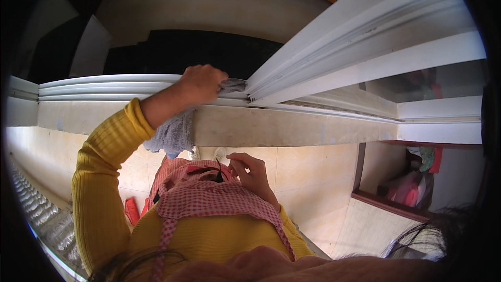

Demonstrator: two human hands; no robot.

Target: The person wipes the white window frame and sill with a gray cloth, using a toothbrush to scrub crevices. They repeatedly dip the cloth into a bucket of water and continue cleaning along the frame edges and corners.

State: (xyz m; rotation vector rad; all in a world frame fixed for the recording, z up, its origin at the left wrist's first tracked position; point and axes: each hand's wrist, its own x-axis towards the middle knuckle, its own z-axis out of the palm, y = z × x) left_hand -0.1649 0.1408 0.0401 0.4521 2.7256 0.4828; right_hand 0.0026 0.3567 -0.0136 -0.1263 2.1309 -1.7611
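My left hand [203, 84] reaches over the white sliding-window track [105, 88]. Its fingers are closed on a grey cloth [233, 85], which lies in the track against the foot of the white window frame [321, 43]. More grey towelling [174, 131] hangs over the front of the stone sill [293, 127] below my left wrist; whether it is the same cloth I cannot tell. My right hand [250, 172] is in front of my red-and-white checked apron [219, 199], fingers loosely bent and apart, with nothing visible held. The apron partly hides what lies behind its fingertips.
Beyond the track is a dark surface [195, 51]. Glass and white frame rails fill the upper right. At the right, a dark-red-edged cabinet [391, 205] holds bags and cloths. A red object [132, 211] lies on the tiled floor at the left, near ornate balusters [35, 192].
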